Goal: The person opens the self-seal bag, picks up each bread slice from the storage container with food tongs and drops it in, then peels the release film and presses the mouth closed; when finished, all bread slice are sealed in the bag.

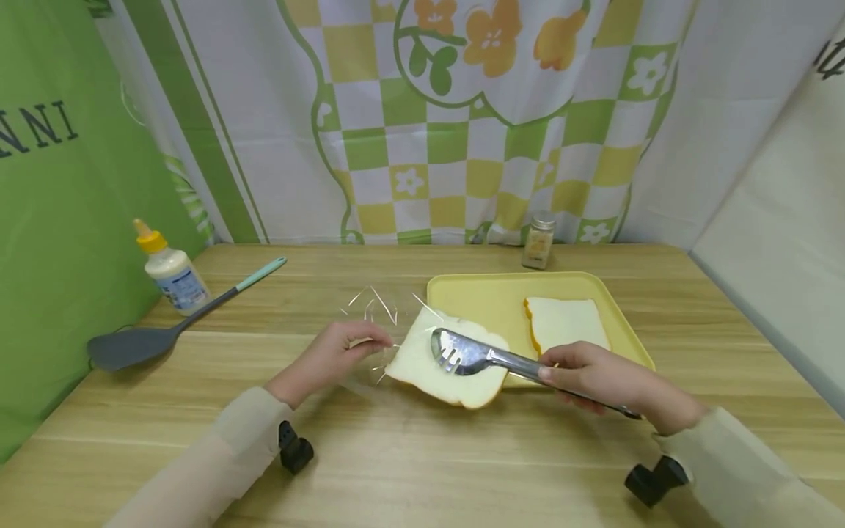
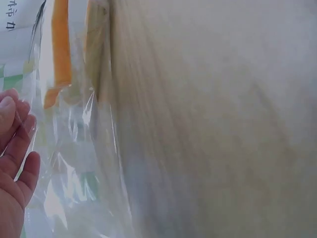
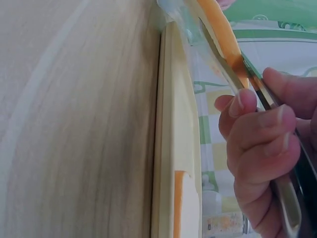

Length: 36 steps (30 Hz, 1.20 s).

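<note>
My right hand [image 1: 597, 378] holds metal tongs [image 1: 515, 363], whose jaws clamp a slice of white bread [image 1: 416, 363]. The slice is held above the table, in front of the tray's left part. My left hand [image 1: 333, 356] pinches a clear plastic bag [image 2: 74, 193] at the slice's left edge. In the left wrist view the bag hangs open beside the orange crust; how far the slice lies inside it I cannot tell. Another bread slice [image 1: 571, 323] lies on the yellow tray [image 1: 475, 293], close to my right hand.
A squeeze bottle with a yellow cap [image 1: 174, 275] stands at the back left. Near it lies a dark spatula [image 1: 141, 345] with a mint handle end. Behind the tray is a small spice jar [image 1: 539, 242]. A patterned curtain [image 1: 455, 147] hangs behind the table.
</note>
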### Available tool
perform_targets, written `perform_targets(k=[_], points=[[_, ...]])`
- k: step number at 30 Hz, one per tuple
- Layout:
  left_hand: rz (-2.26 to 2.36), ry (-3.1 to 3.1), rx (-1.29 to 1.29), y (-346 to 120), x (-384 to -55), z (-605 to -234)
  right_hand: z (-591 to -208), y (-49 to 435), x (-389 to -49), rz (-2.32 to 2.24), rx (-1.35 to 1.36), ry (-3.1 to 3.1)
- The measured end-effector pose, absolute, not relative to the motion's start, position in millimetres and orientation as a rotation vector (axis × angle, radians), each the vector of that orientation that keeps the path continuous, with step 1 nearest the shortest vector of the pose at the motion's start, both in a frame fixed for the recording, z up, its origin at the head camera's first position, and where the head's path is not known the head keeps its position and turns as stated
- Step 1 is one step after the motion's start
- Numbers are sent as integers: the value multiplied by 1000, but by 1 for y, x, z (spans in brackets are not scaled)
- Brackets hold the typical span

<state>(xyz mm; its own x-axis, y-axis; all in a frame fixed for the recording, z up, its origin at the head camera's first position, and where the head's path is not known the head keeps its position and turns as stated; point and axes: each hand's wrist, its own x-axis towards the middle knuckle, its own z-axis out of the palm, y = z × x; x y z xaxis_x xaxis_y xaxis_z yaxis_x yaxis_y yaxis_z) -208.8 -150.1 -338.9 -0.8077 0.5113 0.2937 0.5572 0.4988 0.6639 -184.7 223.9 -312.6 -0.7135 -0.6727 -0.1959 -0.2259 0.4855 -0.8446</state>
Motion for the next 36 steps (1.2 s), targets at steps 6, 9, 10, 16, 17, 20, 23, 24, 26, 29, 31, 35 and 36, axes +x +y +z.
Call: perform_targets(k=[6, 9, 10, 16, 17, 20, 23, 24, 26, 29, 31, 35, 36], points=[[-1192, -2703, -991, -156, -216, -329, -312, 228, -186, -1167, -724, 2189], [-1226, -2687, -983, -157, -217, -327, -314, 228, -184, -1174, -716, 2176], [-1232, -2676, -985, -156, -217, -327, -316, 227, -184, -1177, -713, 2172], [-1210, -2629, -955, -137, -213, -333, -321, 212, -182, -1171, -738, 2194], [-1215, -2626, -937, -134, -212, -334, -321, 209, -182, -1163, -743, 2203], [-1251, -2602, -903, -124, -208, -338, -320, 198, -183, -1136, -748, 2217], [-1318, -2561, -888, -117, -206, -340, -320, 190, -184, -1104, -754, 2230], [-1338, -2546, -898, -115, -206, -341, -320, 187, -184, -1094, -756, 2234], [-1360, -2521, -931, -110, -205, -341, -320, 182, -185, -1083, -759, 2241], [-1411, -2496, -1027, -104, -202, -339, -320, 176, -187, -1082, -765, 2236], [-1425, -2498, -1098, -102, -199, -336, -320, 173, -188, -1093, -769, 2223], [-1296, -2593, -1095, -114, -198, -330, -319, 170, -188, -1110, -756, 2208], [-1248, -2632, -1060, -121, -200, -328, -318, 171, -188, -1112, -751, 2210]])
